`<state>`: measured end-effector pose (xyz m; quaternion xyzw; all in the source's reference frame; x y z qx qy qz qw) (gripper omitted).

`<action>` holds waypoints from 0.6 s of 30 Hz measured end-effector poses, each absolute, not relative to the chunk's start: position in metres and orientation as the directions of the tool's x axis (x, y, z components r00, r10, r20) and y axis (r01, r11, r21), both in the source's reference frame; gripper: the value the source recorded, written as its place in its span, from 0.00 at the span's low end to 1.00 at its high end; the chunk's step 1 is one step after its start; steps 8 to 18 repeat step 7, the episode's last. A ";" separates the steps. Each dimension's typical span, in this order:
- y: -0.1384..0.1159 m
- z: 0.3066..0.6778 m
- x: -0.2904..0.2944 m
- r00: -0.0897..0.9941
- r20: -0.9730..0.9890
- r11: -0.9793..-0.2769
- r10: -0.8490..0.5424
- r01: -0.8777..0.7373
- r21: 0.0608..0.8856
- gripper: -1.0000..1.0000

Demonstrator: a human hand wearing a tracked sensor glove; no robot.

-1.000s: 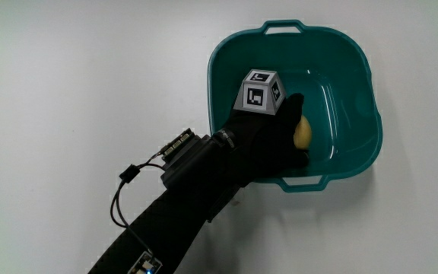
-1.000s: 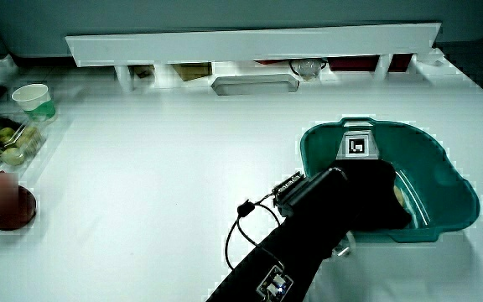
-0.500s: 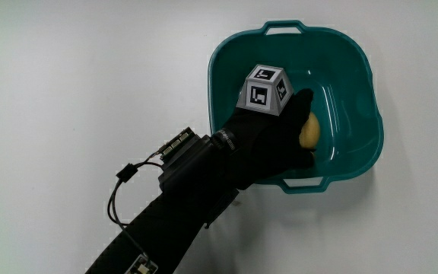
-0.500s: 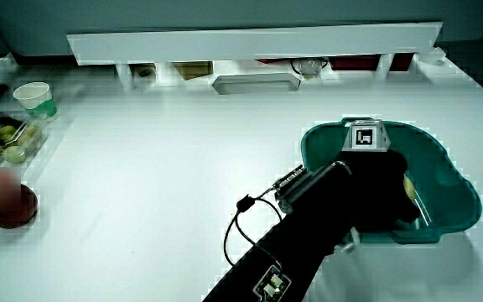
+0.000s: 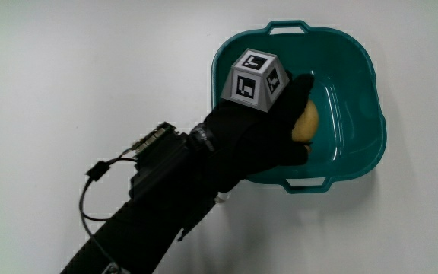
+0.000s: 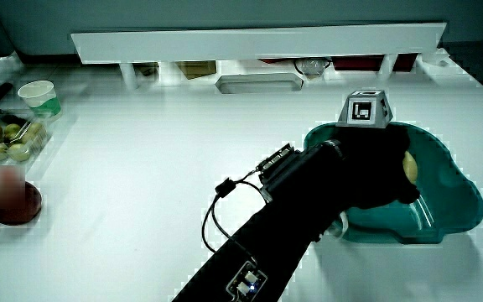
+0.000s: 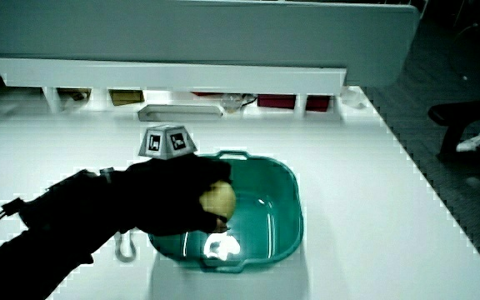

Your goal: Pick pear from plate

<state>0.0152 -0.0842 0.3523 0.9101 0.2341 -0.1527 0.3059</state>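
A: What do we have now?

B: We see the hand (image 5: 268, 125) over the teal basin (image 5: 356, 68), fingers curled round the pear (image 5: 306, 123). Firm grasp: thumb above it, the other fingers wrapped under it.

A: Pear off the bottom?

B: Looks so. In a side view (image 7: 218, 199) the pear sits in the hand above the basin floor (image 7: 261, 225), with a bright reflection on the wet-looking bottom under it. We call it lifted, not resting.

A: Versus a second ago?

B: Then the pear lay low in the basin under the fingertips. Since then the hand has risen. The marker cube (image 5: 253, 79) appears larger in the main view, and in a side view (image 6: 367, 109) it now stands above the basin rim. The pear has come up with the hand.

A: Basin moved?

B: No real shift that we can tell. Same spot on the white table (image 5: 90, 68), handles as before.

A: Anything else?

B: The forearm (image 5: 166, 190) carries a small black module with a looped cable (image 5: 90, 198). In a side view, a paper cup (image 6: 38, 95) and a fruit tray (image 6: 2, 138) stand at the table's edge, well apart from the basin.
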 end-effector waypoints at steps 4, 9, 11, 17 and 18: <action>-0.086 0.334 -0.006 0.864 -0.397 -0.734 0.308 0.481 0.479 1.00; -0.088 0.332 -0.021 0.877 -0.384 -0.746 0.288 0.457 0.485 1.00; -0.088 0.332 -0.021 0.877 -0.384 -0.746 0.288 0.457 0.485 1.00; -0.088 0.332 -0.021 0.877 -0.384 -0.746 0.288 0.457 0.485 1.00; -0.088 0.332 -0.021 0.877 -0.384 -0.746 0.288 0.457 0.485 1.00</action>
